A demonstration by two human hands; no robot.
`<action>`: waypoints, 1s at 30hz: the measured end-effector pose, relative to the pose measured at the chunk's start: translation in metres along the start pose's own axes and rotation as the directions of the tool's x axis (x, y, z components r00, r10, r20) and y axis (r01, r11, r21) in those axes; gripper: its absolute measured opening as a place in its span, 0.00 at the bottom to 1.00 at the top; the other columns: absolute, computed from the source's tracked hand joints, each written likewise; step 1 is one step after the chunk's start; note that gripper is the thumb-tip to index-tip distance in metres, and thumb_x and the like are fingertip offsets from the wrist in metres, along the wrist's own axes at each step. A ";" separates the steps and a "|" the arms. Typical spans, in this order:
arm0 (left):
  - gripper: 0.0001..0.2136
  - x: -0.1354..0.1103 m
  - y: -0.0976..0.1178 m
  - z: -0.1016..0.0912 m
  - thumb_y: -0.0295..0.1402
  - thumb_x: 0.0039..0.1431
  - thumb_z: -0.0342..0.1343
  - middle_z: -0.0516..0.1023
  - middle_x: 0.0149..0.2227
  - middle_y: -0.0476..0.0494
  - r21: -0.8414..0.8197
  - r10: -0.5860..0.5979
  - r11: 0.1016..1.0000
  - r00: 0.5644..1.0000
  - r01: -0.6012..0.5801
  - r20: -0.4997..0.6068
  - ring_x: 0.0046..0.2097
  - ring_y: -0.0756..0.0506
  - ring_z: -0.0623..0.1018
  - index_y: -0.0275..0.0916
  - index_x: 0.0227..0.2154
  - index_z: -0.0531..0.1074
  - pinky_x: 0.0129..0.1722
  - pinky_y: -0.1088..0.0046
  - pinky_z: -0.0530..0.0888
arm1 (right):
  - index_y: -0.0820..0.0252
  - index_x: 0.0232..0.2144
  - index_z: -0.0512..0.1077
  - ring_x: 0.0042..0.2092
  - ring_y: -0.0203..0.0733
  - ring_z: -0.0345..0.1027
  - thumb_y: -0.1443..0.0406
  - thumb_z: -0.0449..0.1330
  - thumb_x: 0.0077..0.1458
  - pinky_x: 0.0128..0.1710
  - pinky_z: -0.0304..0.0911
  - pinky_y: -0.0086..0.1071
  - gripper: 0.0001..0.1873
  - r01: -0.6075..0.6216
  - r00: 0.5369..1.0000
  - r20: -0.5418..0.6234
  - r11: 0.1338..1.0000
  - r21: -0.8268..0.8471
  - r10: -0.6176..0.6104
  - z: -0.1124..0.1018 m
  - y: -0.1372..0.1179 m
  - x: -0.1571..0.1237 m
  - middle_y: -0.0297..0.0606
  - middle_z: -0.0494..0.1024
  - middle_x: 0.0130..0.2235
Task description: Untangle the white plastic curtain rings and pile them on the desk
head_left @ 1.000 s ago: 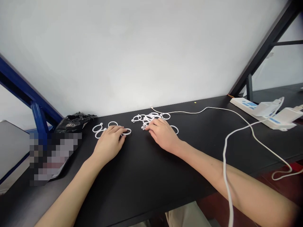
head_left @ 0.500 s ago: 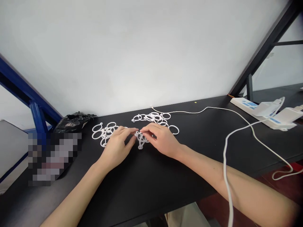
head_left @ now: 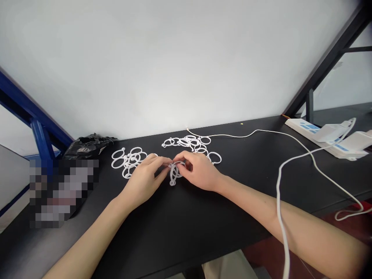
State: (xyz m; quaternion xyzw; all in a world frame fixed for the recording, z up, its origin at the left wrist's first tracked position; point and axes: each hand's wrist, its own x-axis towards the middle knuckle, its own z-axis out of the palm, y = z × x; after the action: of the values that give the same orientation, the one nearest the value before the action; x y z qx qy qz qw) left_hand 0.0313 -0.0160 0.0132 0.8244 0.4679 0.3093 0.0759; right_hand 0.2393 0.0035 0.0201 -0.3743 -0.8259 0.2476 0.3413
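Observation:
My left hand (head_left: 145, 176) and my right hand (head_left: 200, 170) meet over the black tabletop (head_left: 174, 224), fingertips pinched together. Between them are several white plastic curtain rings (head_left: 172, 179) with small round eyelets, bunched and hanging down a little toward me. Both hands grip this bunch; the fingers hide its upper part. A loose heap of similar white rings (head_left: 118, 162) lies just left of my left hand, partly covered by it. Beyond my right hand, a second heap of white rings (head_left: 186, 142) spreads toward the wall.
A white cable (head_left: 229, 136) runs from near the wall to the right and loops in front of my right forearm. At the right is a white power strip (head_left: 305, 130) with plugs. A black plastic bag (head_left: 87, 147) lies at the left beside a blue metal frame (head_left: 42, 143).
The held rings have turned slightly between my fingertips, and my right fingers have shifted on them. The view has moved a little; the heaps look unchanged.

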 end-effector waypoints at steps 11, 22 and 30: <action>0.08 0.001 -0.001 -0.005 0.36 0.66 0.51 0.78 0.36 0.48 0.064 0.031 0.998 0.998 -0.027 -0.059 0.38 0.45 0.74 0.46 0.40 0.75 0.38 0.70 0.73 | 0.57 0.48 0.70 0.33 0.35 0.71 0.65 0.59 0.57 0.38 0.69 0.33 0.15 -0.157 0.987 0.062 0.960 0.230 0.146 -0.001 0.004 0.002 0.34 0.77 0.37; 0.07 0.005 -0.004 -0.009 0.37 0.64 0.53 0.79 0.36 0.49 -0.051 -0.104 0.994 0.989 0.099 -0.108 0.38 0.46 0.76 0.45 0.38 0.76 0.38 0.70 0.74 | 0.61 0.44 0.71 0.35 0.33 0.70 0.75 0.53 0.54 0.38 0.72 0.32 0.16 -0.274 0.961 0.187 0.762 0.587 0.201 -0.009 0.002 0.007 0.35 0.76 0.38; 0.09 0.004 -0.005 -0.008 0.40 0.62 0.56 0.80 0.38 0.48 -0.108 -0.189 0.979 0.971 0.174 -0.150 0.37 0.46 0.77 0.45 0.41 0.75 0.37 0.70 0.75 | 0.60 0.43 0.72 0.35 0.35 0.73 0.62 0.59 0.60 0.36 0.73 0.33 0.10 -0.255 0.967 0.093 0.861 0.441 0.238 -0.003 0.006 0.005 0.38 0.79 0.39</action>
State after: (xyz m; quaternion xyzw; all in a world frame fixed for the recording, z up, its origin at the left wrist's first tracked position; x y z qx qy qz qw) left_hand 0.0242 -0.0108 0.0194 0.7464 0.5307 0.3876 0.1051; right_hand 0.2420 0.0120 0.0203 -0.3833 -0.6975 0.4798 0.3692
